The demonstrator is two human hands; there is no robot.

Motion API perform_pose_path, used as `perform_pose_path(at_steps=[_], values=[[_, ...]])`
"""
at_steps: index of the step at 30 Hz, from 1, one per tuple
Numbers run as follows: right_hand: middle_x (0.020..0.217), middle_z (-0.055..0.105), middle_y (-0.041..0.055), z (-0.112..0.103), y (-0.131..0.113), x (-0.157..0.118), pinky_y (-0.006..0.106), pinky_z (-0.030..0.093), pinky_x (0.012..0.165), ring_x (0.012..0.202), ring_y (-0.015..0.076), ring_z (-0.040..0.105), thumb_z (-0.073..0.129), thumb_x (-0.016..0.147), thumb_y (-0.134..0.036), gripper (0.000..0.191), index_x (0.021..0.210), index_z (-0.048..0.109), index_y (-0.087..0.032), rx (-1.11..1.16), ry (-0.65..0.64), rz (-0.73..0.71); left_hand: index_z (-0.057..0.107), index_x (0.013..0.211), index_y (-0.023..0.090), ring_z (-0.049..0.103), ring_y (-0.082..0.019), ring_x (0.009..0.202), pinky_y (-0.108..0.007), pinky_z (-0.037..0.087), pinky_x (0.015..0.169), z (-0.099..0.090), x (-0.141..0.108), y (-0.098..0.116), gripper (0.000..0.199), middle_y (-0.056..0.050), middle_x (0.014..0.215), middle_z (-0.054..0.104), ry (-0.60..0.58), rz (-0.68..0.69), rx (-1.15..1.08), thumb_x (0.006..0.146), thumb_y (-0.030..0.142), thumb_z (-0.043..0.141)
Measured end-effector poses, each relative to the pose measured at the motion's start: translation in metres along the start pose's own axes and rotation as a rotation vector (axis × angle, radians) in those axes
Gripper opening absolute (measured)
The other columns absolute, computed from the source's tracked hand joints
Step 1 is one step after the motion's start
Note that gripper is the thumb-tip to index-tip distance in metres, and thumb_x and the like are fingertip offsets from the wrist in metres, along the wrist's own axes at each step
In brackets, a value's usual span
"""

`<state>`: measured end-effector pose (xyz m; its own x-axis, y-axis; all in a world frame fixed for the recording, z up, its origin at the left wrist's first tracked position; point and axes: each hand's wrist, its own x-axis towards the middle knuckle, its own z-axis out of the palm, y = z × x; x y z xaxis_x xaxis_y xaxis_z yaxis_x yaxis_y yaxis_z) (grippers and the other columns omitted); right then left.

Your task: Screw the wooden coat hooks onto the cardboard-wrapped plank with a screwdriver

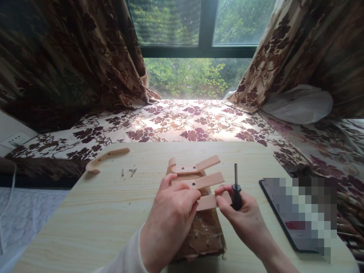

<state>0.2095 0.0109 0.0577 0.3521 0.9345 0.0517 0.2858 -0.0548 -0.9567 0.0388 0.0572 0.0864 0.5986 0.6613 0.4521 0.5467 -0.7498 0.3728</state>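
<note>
Three light wooden hooks lie side by side across a worn brown block (207,233). The farthest hook (184,168) shows two dark screw heads, and the middle hook (210,181) shows one. My left hand (173,216) is closed on the nearest wooden hook (207,203), its fingers covering that hook's left part and part of the middle one. My right hand (244,216) pinches the same hook's right end between thumb and finger. A screwdriver (236,193) with a black handle is also held in my right hand, its shaft pointing up.
Another wooden hook (108,156) lies at the table's back left, with several loose screws (132,172) nearby. A dark-edged tablet (295,220), partly pixelated, lies on the right of the pale table (113,212). Behind are a floral-covered ledge (196,121), curtains and a window.
</note>
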Motion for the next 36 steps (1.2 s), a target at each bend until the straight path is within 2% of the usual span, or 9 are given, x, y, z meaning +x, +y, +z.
perform_pose_path(at_steps=[9, 22, 27, 36], values=[[0.049, 0.048, -0.0049, -0.0006, -0.0007, -0.0007, 0.021, 0.032, 0.037, 0.04, 0.0087, 0.037, 0.061, 0.069, -0.035, 0.016, 0.07, 0.063, -0.018, -0.011, 0.019, -0.01, 0.057, 0.067, 0.02, 0.057, -0.012, 0.076, -0.042, 0.023, 0.109, 0.0045, -0.0062, 0.0057, 0.031, 0.004, 0.064, 0.058, 0.045, 0.053, 0.081, 0.094, 0.015, 0.043], [0.046, 0.044, -0.0058, -0.001, -0.0049, 0.0009, 0.02, 0.03, 0.034, 0.037, 0.0082, 0.034, 0.061, 0.067, -0.033, 0.014, 0.068, 0.063, -0.019, 0.003, 0.027, -0.022, 0.054, 0.064, 0.02, 0.056, -0.012, 0.072, -0.045, 0.024, 0.109, 0.0061, -0.006, 0.0054, 0.037, 0.005, 0.062, 0.056, -0.039, 0.093, 0.153, 0.097, 0.016, 0.037], [0.046, 0.044, -0.0059, -0.0006, -0.002, 0.0009, 0.02, 0.031, 0.035, 0.038, 0.0083, 0.034, 0.061, 0.067, -0.032, 0.014, 0.069, 0.063, -0.018, 0.007, 0.018, -0.014, 0.055, 0.067, 0.021, 0.054, -0.011, 0.068, -0.044, 0.022, 0.109, 0.0065, -0.0059, 0.0054, 0.034, 0.006, 0.063, 0.056, -0.009, 0.096, 0.137, 0.096, 0.016, 0.04], [0.048, 0.048, -0.0051, -0.0011, -0.001, -0.0012, 0.02, 0.033, 0.036, 0.039, 0.0084, 0.036, 0.062, 0.068, -0.033, 0.015, 0.07, 0.062, -0.018, 0.012, 0.006, -0.016, 0.057, 0.068, 0.021, 0.056, -0.013, 0.077, -0.046, 0.023, 0.109, 0.0098, -0.0056, 0.0031, 0.034, 0.005, 0.067, 0.059, -0.023, 0.09, 0.143, 0.097, 0.018, 0.039]])
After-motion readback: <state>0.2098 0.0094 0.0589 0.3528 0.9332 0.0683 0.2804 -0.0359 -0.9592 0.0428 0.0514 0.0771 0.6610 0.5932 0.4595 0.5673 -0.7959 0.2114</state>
